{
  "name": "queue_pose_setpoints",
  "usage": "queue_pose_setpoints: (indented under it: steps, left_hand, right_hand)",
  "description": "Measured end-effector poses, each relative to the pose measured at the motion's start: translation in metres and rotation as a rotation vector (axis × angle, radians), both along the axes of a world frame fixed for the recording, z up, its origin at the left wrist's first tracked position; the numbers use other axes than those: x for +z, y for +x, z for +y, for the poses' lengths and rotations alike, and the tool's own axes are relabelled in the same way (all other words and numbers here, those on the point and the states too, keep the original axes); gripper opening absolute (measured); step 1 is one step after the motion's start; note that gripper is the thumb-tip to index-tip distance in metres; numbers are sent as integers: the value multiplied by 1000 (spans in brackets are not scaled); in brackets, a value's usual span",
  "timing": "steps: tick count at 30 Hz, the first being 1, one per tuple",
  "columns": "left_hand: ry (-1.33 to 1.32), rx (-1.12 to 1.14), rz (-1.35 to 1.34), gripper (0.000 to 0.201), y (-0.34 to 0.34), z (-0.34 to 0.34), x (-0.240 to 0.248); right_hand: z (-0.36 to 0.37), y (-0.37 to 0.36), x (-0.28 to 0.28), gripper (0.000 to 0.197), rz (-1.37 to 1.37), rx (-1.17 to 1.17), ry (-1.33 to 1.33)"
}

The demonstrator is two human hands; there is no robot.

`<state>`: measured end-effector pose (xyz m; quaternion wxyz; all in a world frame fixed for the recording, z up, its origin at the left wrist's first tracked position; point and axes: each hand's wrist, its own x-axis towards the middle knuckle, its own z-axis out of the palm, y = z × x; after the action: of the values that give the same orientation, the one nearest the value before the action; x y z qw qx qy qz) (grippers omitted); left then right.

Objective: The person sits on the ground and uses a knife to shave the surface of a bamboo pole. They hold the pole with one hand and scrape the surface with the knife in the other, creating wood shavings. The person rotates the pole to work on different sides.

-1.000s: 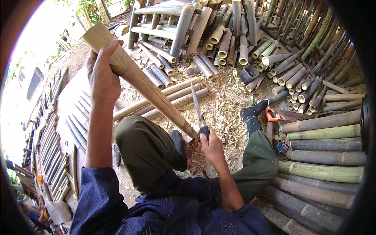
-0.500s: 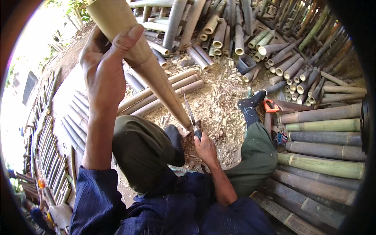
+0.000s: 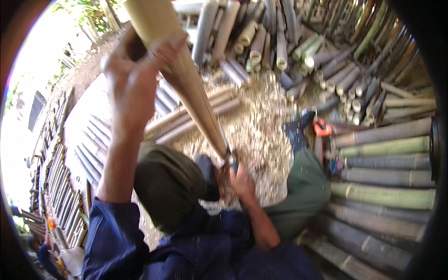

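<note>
A thick, pale bamboo pole (image 3: pixel 193 100) slants from the upper left down to the ground between my legs. My left hand (image 3: pixel 135 77) grips it near its upper end, the thumb laid across the front, slightly blurred. Low at the pole's bottom end, my right hand (image 3: pixel 242 182) is closed round the dark handle of a long-bladed knife (image 3: pixel 222 133). The blade points up and lies close along the pole's right side; whether it touches the bamboo I cannot tell.
Bamboo chips (image 3: pixel 261 135) cover the ground around my feet. Cut bamboo tubes (image 3: pixel 343 81) are piled at the far right, and long bamboo poles (image 3: pixel 387 175) lie at my right. An orange-handled saw (image 3: pixel 322 127) rests by my right foot. Split bamboo strips (image 3: pixel 60 175) stretch along the left.
The pole and my left hand have shifted a little to the right. The knife has moved slightly left and down, closer to the pole. The view is more blurred.
</note>
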<state>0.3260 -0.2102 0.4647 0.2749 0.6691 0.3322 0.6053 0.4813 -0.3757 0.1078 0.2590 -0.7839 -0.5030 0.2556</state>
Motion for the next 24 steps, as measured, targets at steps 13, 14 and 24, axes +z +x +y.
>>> queue_pose_setpoints:
  steps: [13,14,24]
  left_hand:
    - [69,-95,-36,49,-37,56,2]
    - [57,-33,-11,48,-36,58,-4]
    - [-41,8,32,53,-76,68,-15]
  right_hand:
    - [10,-22,-8,37,-12,19,-61]
    - [4,-27,-14,42,-41,-1,44]
    - [11,-29,170,22,245,-12,729]
